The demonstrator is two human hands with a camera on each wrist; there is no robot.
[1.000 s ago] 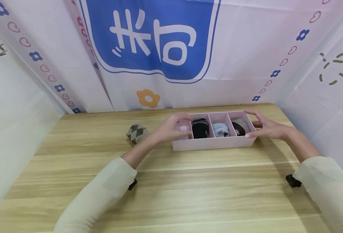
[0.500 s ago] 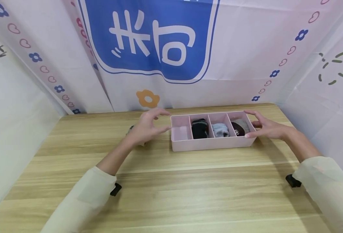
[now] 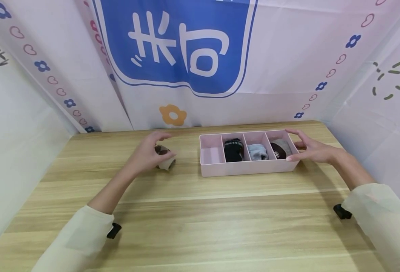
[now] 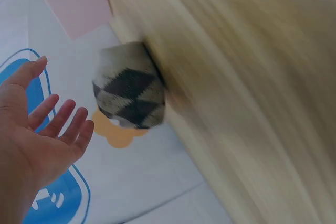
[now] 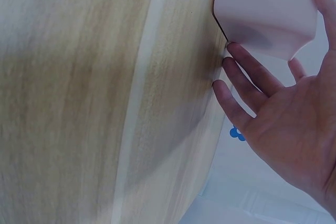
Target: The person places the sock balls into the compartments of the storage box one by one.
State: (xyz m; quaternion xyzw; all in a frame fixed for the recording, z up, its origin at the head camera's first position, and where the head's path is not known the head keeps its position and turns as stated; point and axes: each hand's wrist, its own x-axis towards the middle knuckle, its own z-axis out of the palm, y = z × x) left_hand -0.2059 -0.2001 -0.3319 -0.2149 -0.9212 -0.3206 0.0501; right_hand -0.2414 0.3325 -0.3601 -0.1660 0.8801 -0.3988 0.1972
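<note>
A rolled argyle sock [image 3: 168, 162] in grey and dark brown lies on the wooden table, left of a pink four-compartment tray [image 3: 247, 168]. My left hand [image 3: 148, 153] hovers over the sock with its fingers spread; in the left wrist view the left hand [image 4: 42, 135] is apart from the sock [image 4: 131, 90]. My right hand [image 3: 310, 149] rests with straight fingers at the tray's right end, as the right wrist view shows the hand [image 5: 283, 124] beside the tray [image 5: 268, 9]. The tray holds a black sock [image 3: 233, 150], a pale blue sock [image 3: 257, 152] and a brown-grey sock [image 3: 279, 149]. Its leftmost compartment [image 3: 211, 152] holds nothing.
The wooden table [image 3: 200, 219] stretches bare toward me. Printed fabric walls [image 3: 176, 56] close in the back and both sides, close behind the tray. The tray's corner [image 4: 76, 1] shows in the left wrist view beyond the sock.
My left hand has moved left from the tray's left end to over the argyle sock. The right hand and the tray have stayed put.
</note>
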